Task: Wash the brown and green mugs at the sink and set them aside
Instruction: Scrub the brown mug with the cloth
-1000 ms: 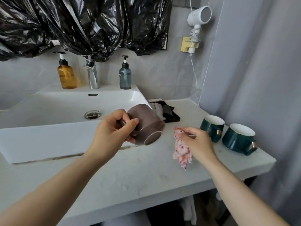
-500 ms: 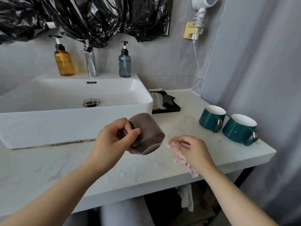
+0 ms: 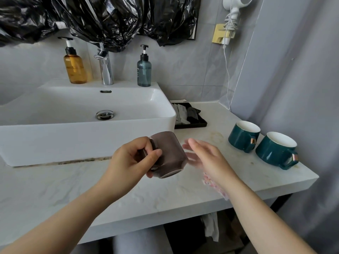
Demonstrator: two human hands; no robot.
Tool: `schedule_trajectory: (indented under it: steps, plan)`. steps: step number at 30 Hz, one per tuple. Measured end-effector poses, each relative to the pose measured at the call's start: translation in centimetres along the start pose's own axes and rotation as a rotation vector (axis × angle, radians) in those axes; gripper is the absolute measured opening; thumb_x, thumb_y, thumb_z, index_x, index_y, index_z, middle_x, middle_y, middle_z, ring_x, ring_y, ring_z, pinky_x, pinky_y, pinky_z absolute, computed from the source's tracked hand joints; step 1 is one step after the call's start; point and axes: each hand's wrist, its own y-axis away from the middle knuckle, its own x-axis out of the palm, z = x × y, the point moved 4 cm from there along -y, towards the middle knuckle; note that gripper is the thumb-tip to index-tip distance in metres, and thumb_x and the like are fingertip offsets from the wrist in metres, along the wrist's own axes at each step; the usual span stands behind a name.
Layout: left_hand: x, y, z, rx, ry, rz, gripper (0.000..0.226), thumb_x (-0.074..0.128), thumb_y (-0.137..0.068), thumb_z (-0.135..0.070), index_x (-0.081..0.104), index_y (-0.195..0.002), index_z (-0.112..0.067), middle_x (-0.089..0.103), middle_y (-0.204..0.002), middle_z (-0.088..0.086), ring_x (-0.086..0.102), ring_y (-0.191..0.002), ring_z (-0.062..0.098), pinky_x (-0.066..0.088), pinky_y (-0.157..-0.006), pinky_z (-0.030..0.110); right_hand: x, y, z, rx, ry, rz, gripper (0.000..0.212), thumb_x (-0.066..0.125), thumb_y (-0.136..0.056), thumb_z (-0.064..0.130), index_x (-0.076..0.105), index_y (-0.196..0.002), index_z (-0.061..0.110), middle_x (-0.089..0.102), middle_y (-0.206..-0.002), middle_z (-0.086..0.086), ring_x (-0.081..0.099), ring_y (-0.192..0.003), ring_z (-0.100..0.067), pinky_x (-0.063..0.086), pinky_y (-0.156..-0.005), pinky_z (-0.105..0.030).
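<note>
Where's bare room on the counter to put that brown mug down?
Widest bare patch: counter in front of the sink, left of the left hand. Smaller gap between black tray and green mugs. Crowded near the cloth.

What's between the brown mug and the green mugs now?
Head view: right of the brown mug, the open right hand over a pink cloth, then bare stained countertop.

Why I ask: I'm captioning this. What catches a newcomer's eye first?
The brown mug, tipped on its side in the left hand before the sink, with the open right hand beside it. Then the near green mug and far green mug upright at the counter's right end, and black plastic bags draped above the faucet.
</note>
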Motion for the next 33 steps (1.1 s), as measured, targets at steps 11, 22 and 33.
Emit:
schedule_trajectory:
  steps: [11, 22, 33]
  plan:
    - [-0.7, 0.1, -0.5, 0.087, 0.042, 0.142, 0.017, 0.062, -0.089, -0.038, 0.054, -0.087, -0.023, 0.060, -0.069, -0.006, 0.061, -0.059, 0.018, 0.056, -0.062, 0.033, 3.7, -0.5, 0.7, 0.082, -0.319, 0.327, 0.057, 0.060, -0.088, 0.050, 0.061, -0.128, 0.009, 0.067, -0.123, -0.015, 0.062, -0.118, -0.029, 0.044, -0.106, -0.053]
    - [-3.7, 0.6, 0.7, -0.568, 0.412, 0.316, 0.035, 0.058, -0.083, -0.046, 0.067, -0.077, -0.013, 0.063, -0.077, 0.007, 0.046, -0.053, 0.014, 0.047, -0.050, 0.023, 5.2, -0.8, 1.5, -0.299, -0.116, 0.167, 0.053, 0.069, -0.072, 0.044, 0.063, -0.117, 0.019, 0.071, -0.112, -0.003, 0.066, -0.107, -0.018, 0.054, -0.088, -0.032]
    - [-12.7, 5.6, 2.4, -0.434, 0.125, -0.140, 0.044, 0.056, -0.097, -0.041, 0.050, -0.066, -0.011, 0.041, -0.063, 0.002, 0.036, -0.054, 0.014, 0.042, -0.056, 0.028, 11.2, -1.6, 5.6, -0.424, 0.236, -0.075, 0.011, 0.069, -0.087, 0.031, 0.065, -0.089, 0.021, 0.063, -0.076, 0.003, 0.055, -0.068, -0.007, 0.042, -0.061, -0.014]
